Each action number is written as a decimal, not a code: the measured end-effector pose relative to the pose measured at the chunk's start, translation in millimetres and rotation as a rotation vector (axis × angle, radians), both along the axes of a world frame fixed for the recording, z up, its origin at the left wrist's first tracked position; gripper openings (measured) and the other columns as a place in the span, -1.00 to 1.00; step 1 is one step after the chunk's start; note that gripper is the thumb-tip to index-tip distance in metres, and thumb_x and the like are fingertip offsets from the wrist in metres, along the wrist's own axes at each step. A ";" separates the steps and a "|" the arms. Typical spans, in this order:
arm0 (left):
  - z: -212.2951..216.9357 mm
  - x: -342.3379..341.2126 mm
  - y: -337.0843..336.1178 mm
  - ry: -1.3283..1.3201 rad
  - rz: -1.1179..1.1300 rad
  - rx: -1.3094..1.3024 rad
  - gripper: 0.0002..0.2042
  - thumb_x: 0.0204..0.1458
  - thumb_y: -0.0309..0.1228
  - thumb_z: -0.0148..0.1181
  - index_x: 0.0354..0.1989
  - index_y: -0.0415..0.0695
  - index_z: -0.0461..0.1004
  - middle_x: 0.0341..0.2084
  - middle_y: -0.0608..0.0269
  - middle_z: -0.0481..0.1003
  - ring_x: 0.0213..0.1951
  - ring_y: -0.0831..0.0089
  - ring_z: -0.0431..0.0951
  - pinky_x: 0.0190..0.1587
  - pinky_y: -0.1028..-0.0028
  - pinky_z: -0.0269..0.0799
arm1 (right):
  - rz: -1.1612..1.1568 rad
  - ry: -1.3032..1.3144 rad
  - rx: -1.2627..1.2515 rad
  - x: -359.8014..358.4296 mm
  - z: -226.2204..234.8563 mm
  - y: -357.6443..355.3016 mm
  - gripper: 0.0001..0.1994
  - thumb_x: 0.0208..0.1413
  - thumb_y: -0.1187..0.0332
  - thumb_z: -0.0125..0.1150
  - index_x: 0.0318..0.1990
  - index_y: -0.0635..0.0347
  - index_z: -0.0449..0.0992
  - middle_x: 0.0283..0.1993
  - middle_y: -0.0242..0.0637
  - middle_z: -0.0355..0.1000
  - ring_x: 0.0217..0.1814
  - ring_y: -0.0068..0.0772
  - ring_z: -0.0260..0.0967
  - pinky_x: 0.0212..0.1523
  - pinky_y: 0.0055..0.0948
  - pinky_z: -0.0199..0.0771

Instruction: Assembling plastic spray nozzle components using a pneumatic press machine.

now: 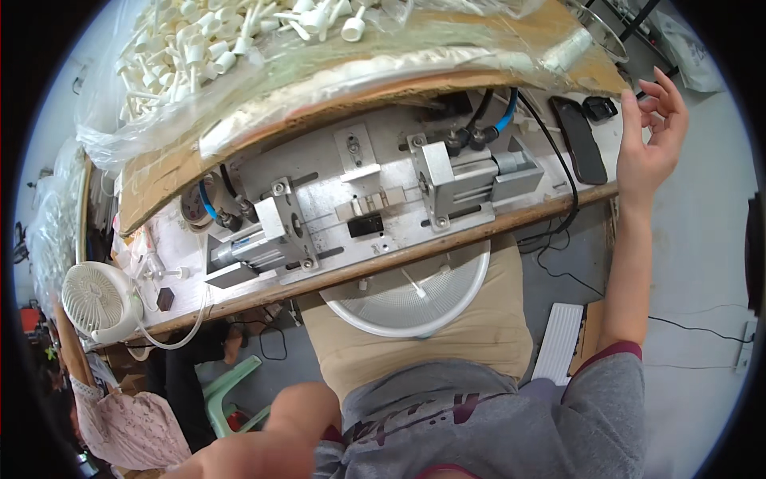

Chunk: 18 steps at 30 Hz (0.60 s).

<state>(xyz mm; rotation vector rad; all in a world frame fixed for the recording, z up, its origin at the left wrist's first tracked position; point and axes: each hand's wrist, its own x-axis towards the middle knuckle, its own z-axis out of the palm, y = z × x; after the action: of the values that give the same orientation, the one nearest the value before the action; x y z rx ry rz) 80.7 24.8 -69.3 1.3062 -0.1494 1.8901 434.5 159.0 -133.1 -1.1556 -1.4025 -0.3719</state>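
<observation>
My right hand (653, 144) is raised past the right end of the bench, fingers loosely curled and apart, nothing in it. Closest to it are a black phone (579, 140) and a small black case (600, 108) on the bench. My bent left arm (299, 407) runs off the lower edge, its hand out of sight. Ahead of me, two metal air cylinders (471, 180) (255, 247) face each other on a metal plate (339, 259). Between them sit a pale slotted block (371, 204) and a black block (365, 226). A round white mesh basket (407, 299) rests on my lap, holding a few small white pieces.
Many white plastic scoops (195, 48) are heaped on a plastic-covered cardboard sheet (155, 188) above the bench. A white fan (100, 299) stands at the left end. Black cables (570, 207) hang at the right. Another person (140, 419) sits at lower left, near a green stool (227, 395).
</observation>
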 end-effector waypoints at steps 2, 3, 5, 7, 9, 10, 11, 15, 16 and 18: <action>-6.3 11.9 -14.5 -0.471 -0.257 0.201 -0.83 0.15 -0.47 0.18 -0.10 -0.16 0.55 -0.07 0.25 0.46 -0.04 0.46 0.46 -0.09 0.50 0.39 | 0.113 -0.107 0.050 -26.3 17.8 1.7 -0.72 0.10 0.53 0.27 -0.01 0.15 0.58 -0.09 -0.37 0.51 -0.23 -0.58 0.33 -0.24 -0.58 0.34; -1.1 19.6 -34.0 -0.819 -0.741 0.344 -0.79 0.21 -0.46 0.12 -0.02 -0.21 0.51 0.03 0.11 0.44 0.05 0.41 0.44 0.02 0.46 0.38 | 0.157 -0.205 0.026 -41.0 25.6 1.9 -0.75 0.13 0.55 0.25 -0.02 0.16 0.58 -0.06 -0.34 0.50 -0.19 -0.60 0.33 -0.20 -0.59 0.34; 10.2 40.2 -56.9 -1.311 -1.428 0.458 -0.71 0.30 -0.44 0.03 0.11 -0.32 0.43 0.16 -0.13 0.41 0.19 0.30 0.43 0.20 0.38 0.36 | 0.246 -0.319 -0.032 -72.5 37.9 7.8 -0.85 0.15 0.57 0.22 -0.15 0.21 0.62 -0.08 -0.34 0.50 -0.15 -0.60 0.35 -0.20 -0.60 0.32; 30.0 58.2 -68.9 -1.514 -1.385 0.344 -0.66 0.34 -0.44 -0.03 0.17 -0.44 0.36 0.16 -0.29 0.41 0.20 0.19 0.46 0.32 0.34 0.31 | 0.346 -0.410 -0.142 -106.5 52.9 23.6 -0.87 0.12 0.51 0.27 -0.17 0.20 0.62 -0.18 -0.36 0.52 -0.21 -0.57 0.37 -0.23 -0.59 0.31; 36.4 40.9 -89.3 -1.544 -1.340 0.066 -0.65 0.33 -0.45 0.00 0.13 -0.54 0.36 0.06 -0.33 0.47 0.11 0.12 0.53 0.29 0.35 0.35 | 0.410 -0.404 -0.310 -131.8 56.1 42.0 -0.84 0.10 0.41 0.33 -0.17 0.18 0.62 -0.24 -0.37 0.51 -0.25 -0.55 0.38 -0.27 -0.56 0.32; 39.0 29.8 -102.9 -1.552 -1.488 -0.136 -0.65 0.30 -0.46 0.05 0.08 -0.57 0.40 -0.01 -0.32 0.53 0.03 0.09 0.59 0.23 0.38 0.42 | 0.417 -0.368 -0.374 -130.4 48.9 56.6 -0.82 0.08 0.36 0.36 -0.17 0.18 0.61 -0.26 -0.38 0.50 -0.27 -0.55 0.37 -0.29 -0.54 0.33; 52.7 22.6 -115.8 -1.522 -1.473 -0.407 -0.67 0.30 -0.47 0.06 0.04 -0.57 0.43 -0.02 -0.31 0.53 0.02 0.09 0.60 0.21 0.39 0.44 | 0.442 -0.335 -0.423 -136.8 43.2 71.2 -0.79 0.07 0.31 0.39 -0.18 0.18 0.61 -0.28 -0.38 0.50 -0.28 -0.54 0.37 -0.30 -0.52 0.33; 43.6 23.1 -106.8 -1.466 -1.602 -0.458 -0.69 0.30 -0.41 0.06 -0.06 -0.51 0.53 0.01 -0.28 0.52 0.02 0.15 0.58 0.15 0.37 0.48 | 0.341 -0.479 -0.522 -167.6 35.7 116.0 -0.70 0.02 0.17 0.44 -0.21 0.18 0.62 -0.37 -0.42 0.45 -0.34 -0.56 0.33 -0.33 -0.49 0.35; 34.4 26.7 -101.7 -1.428 -1.659 -0.350 -0.68 0.29 -0.38 0.07 -0.07 -0.48 0.54 0.02 -0.25 0.50 0.04 0.18 0.56 0.12 0.36 0.49 | 0.384 -0.480 -0.636 -169.1 38.8 120.9 -0.70 0.02 0.16 0.44 -0.22 0.17 0.62 -0.38 -0.43 0.45 -0.35 -0.57 0.32 -0.32 -0.48 0.36; -11.0 33.8 -94.7 -1.289 -1.763 -0.020 -0.64 0.24 -0.24 0.12 -0.05 -0.36 0.52 0.05 -0.13 0.45 0.09 0.26 0.47 0.03 0.29 0.52 | 0.490 -0.454 -0.707 -174.5 37.2 122.0 -0.69 0.02 0.14 0.44 -0.23 0.18 0.62 -0.39 -0.43 0.44 -0.36 -0.58 0.31 -0.31 -0.48 0.36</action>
<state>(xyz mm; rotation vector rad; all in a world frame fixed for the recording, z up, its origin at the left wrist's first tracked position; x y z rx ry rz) 114.5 -70.0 -80.4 -0.4451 -1.3500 0.7256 260.0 281.0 -95.9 -1.2602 -2.2607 0.2601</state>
